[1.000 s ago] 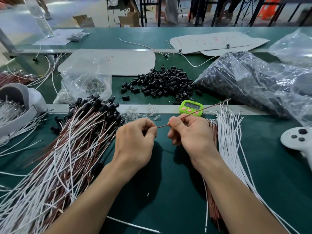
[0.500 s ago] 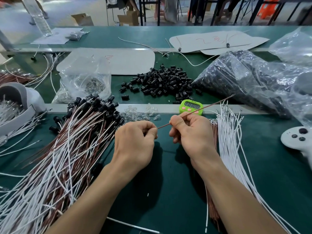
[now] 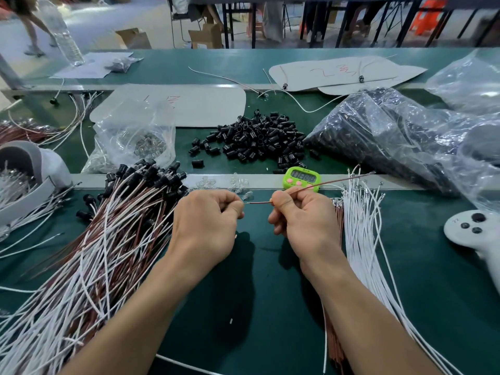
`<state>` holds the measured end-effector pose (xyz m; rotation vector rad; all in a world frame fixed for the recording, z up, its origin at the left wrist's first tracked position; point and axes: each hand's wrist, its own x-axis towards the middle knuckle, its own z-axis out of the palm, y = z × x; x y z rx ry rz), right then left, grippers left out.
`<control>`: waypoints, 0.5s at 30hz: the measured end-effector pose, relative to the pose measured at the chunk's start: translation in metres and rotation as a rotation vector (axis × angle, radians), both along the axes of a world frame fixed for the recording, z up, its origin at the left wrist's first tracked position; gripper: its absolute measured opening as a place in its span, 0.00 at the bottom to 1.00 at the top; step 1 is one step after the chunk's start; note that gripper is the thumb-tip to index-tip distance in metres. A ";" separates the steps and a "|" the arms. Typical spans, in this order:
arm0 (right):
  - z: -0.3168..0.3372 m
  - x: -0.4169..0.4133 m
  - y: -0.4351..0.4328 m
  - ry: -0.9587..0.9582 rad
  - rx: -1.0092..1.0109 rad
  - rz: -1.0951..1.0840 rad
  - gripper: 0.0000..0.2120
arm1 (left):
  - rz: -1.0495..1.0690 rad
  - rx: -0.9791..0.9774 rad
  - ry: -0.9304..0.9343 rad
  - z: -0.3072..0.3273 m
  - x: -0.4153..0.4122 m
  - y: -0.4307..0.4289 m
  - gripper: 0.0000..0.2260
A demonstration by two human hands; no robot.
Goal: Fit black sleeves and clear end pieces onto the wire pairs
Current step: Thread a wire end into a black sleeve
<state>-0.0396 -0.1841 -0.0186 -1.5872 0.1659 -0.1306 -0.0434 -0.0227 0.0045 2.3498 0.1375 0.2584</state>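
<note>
Two hands on one brown wire [image 3: 338,181], just in front of the green timer [image 3: 301,177].
The right hand [image 3: 304,216] has its grip pinched on the wire's middle; the left hand [image 3: 207,220], grip curled tight, pinches its bare tip. Black sleeves [image 3: 257,139] lie behind the timer, clear end pieces [image 3: 238,184] just left.

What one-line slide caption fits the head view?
Assembly bench: left hand and right hand hold one brown wire between capped wires and white wires.
</note>
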 end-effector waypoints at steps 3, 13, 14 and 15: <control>0.001 0.004 -0.006 0.030 0.078 -0.056 0.12 | 0.011 0.052 0.023 0.016 0.015 0.002 0.09; 0.001 0.000 0.000 0.092 -0.038 0.134 0.13 | -0.237 0.474 0.125 0.019 0.149 -0.029 0.22; 0.001 0.001 0.000 0.091 -0.038 0.139 0.13 | -0.266 0.531 0.148 0.014 0.159 -0.030 0.22; 0.000 0.001 0.000 0.088 -0.044 0.145 0.13 | -0.278 0.566 0.151 0.011 0.166 -0.031 0.21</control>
